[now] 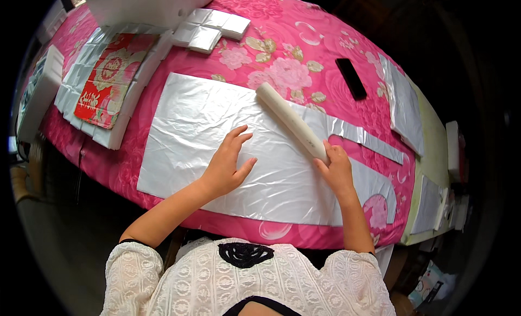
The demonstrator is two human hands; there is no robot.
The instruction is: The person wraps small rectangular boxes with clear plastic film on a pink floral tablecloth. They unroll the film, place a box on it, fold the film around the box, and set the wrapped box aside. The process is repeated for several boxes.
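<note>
A silvery-white plastic carrier bag (195, 126), or a flat stack of them, is spread before me with its two handle strips pointing right. My right hand (337, 166) is wrapped around the near end of a whitish tube (290, 120), which slants up and left across the bag. Over the bag's left-middle part is my left hand (228, 164), empty, its fingers apart. Whether its palm touches the plastic I cannot tell.
The table has a pink flowered cloth (239, 9). Folded silvery packs (209, 28) and a red printed packet (114, 80) on a wrapped stack lie at the far left, near a white box (146, 9). A black phone (351, 78) lies far right, near another silvery sheet (401, 104).
</note>
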